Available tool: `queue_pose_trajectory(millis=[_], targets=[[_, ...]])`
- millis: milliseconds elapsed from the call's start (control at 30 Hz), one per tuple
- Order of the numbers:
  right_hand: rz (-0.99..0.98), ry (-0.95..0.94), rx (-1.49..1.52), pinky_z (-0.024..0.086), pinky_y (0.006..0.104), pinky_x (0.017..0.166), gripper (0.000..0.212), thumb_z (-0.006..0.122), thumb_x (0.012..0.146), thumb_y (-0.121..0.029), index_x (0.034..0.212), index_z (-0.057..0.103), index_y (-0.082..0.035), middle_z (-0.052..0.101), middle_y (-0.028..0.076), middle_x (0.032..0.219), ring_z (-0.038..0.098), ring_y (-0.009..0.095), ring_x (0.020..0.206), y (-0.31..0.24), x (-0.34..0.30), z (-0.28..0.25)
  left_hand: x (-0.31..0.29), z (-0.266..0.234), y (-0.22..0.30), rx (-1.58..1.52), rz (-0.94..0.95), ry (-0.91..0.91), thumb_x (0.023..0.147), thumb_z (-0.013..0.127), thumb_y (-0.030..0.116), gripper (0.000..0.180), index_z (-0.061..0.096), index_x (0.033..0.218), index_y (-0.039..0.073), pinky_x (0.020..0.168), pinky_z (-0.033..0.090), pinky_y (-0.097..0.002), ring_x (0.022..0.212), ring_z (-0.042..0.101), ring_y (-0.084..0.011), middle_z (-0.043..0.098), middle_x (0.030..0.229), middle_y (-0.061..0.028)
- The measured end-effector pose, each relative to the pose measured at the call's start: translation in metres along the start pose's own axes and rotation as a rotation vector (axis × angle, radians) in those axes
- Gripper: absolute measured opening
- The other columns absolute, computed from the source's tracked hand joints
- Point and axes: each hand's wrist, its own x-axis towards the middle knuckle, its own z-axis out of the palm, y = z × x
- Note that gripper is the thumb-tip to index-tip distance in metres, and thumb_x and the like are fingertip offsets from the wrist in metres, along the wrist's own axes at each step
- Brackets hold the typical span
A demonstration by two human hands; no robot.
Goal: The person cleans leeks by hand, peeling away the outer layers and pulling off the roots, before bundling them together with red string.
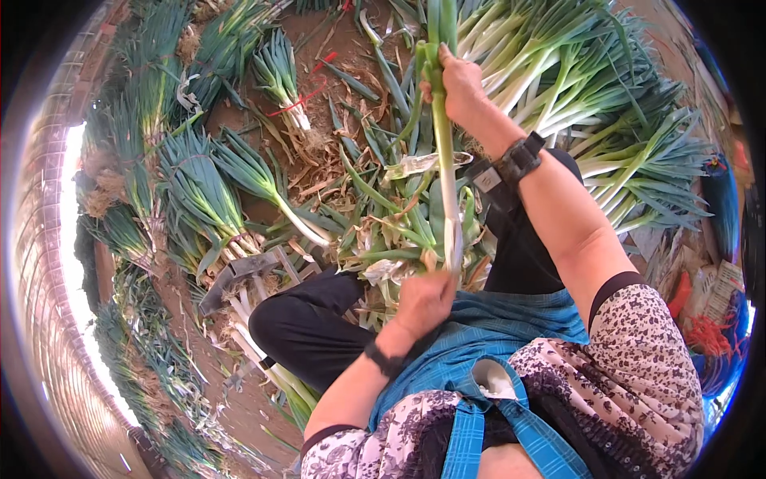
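Observation:
One long green onion [444, 148] stretches between my two hands, its green top pointing away from me. My right hand [461, 84] is closed round the stalk where white turns to green. At the near, white end my left hand [425, 302] is closed, fingers curled and slightly blurred. A thin pale strip shows beside that end; whether it is peel or a blade I cannot make out. Beneath the stalk lies a heap of stripped leaves and dry skins [391, 239] between my knees.
Loose green onions [550, 72] are piled at the far right. Tied bundles [199, 180] lie on the left, and a smaller bundle [279, 76] with red string lies ahead. A low metal-and-wood stand [247, 275] is by my left knee. Blue bags [722, 207] and red string [710, 339] are at right.

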Motion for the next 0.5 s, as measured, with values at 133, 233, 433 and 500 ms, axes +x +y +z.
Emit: queue_pose_trajectory(millis=[133,233,433,500], targets=[[0.083,-0.180,0.109,0.038,0.0324,0.044,0.030,0.039,0.099,-0.033,0.094,0.051,-0.006,0.050,0.007,0.067,0.047,0.017,0.048,-0.005,-0.001,-0.003,-0.045,-0.031,0.004,-0.053,-0.074,-0.242,0.080,0.062,0.012,0.016,0.059,0.068,0.001,0.049,0.044,-0.0383,0.054,0.058,-0.0312,0.053,0.057,-0.0187],[0.175,-0.328,0.269,0.037,0.0312,0.046,0.034,0.028,0.101,-0.033,0.095,0.049,-0.006,0.049,0.008,0.069,0.044,0.016,0.050,0.001,-0.003,-0.009,-0.028,-0.080,0.012,-0.200,-0.446,-0.681,0.079,0.066,0.017,0.016,0.065,0.077,0.001,0.051,0.044,-0.0331,0.052,0.057,-0.0188,0.054,0.054,-0.0147],[0.370,-0.683,0.427,0.035,0.0251,0.047,0.026,0.031,0.100,-0.031,0.101,0.047,-0.010,0.048,0.001,0.073,0.042,0.010,0.049,0.013,-0.043,0.003,0.061,-0.088,0.013,-0.108,-0.088,0.357,0.077,0.073,0.032,0.046,0.062,0.103,-0.004,0.077,0.048,-0.0302,0.079,0.062,-0.0237,0.065,0.088,-0.0105],[0.394,-0.705,0.435,0.035,0.0248,0.047,0.026,0.032,0.100,-0.032,0.100,0.047,-0.010,0.048,0.001,0.073,0.042,0.009,0.050,0.014,-0.045,0.000,0.081,-0.068,0.005,-0.447,-0.194,0.269,0.084,0.068,0.026,0.037,0.061,0.106,-0.003,0.074,0.048,-0.0266,0.077,0.061,-0.0170,0.065,0.088,-0.0072]])
